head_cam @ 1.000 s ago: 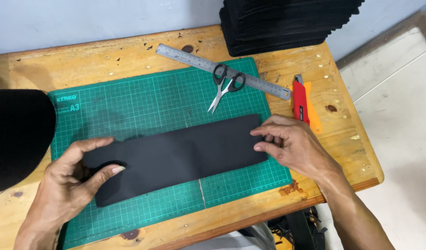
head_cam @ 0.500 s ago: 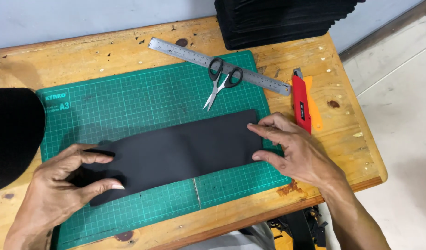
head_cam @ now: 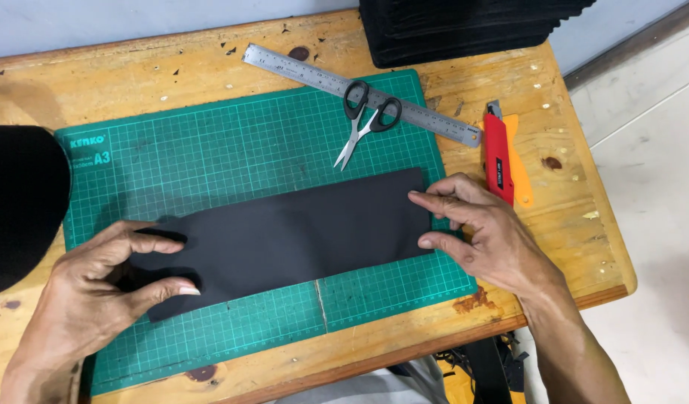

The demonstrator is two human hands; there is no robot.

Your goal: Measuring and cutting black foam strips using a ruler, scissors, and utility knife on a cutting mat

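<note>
Matte black strip [head_cam: 285, 236], seemingly foam, under both hands.

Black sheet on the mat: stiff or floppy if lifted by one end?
Probably floppy: the black sheet looks thin and lies flat on the cutting mat. Likely light; fingertips of the left hand and right hand alone hold it. May slide on the smooth mat.

I have a single view, from the head camera, looking steeply down and close onto the wooden surface [head_cam: 210, 82]. It takes in the green cutting mat [head_cam: 232, 157] whole, with floor showing at the right edge.
</note>
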